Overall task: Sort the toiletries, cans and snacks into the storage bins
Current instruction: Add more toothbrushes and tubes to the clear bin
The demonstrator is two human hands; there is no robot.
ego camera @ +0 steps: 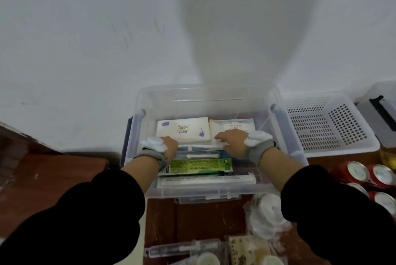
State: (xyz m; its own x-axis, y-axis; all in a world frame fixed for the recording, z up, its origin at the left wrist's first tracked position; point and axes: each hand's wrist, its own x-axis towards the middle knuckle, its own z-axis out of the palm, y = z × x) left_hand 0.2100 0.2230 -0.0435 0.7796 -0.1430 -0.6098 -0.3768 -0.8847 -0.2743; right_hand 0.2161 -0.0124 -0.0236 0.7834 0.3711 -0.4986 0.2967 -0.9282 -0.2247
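1. Toiletries in clear bin [214, 193], centre, against far wall. Left tissue pack [182, 128] and right tissue pack [231, 125] at far end, blue-white pack [201, 149] mid, green box [199, 166] near.
2. Both hands inside bin. Left hand [170, 146] down at near edge of left tissue pack, fingers curled under and hidden; cannot tell whether gripping anything. Right hand [232, 143] flat, fingers spread, resting on near edge of right tissue pack.
3. Risk: too much press on soft tissue packs. Likely result: crushed or skewed packs, blue-white pack shoved out of line.
4. Risk: green box loose on top of stack, touching left wrist. Likely dragged or tipped when pulling left hand out.
5. Risk: mixed bins. White basket [321, 127] just right of bin, red cans [364, 174] near right, bagged snacks [267, 215] just beside bin's near wall. Easy to drop into wrong one.
6. Risk: sleeve sweep on withdrawal. Cans upright and close-packed beside right forearm, snacks under it; probable knock-over.
7. Toothbrush pack [188, 248] unsorted on table [53, 174], near edge; little flat room left in bin.
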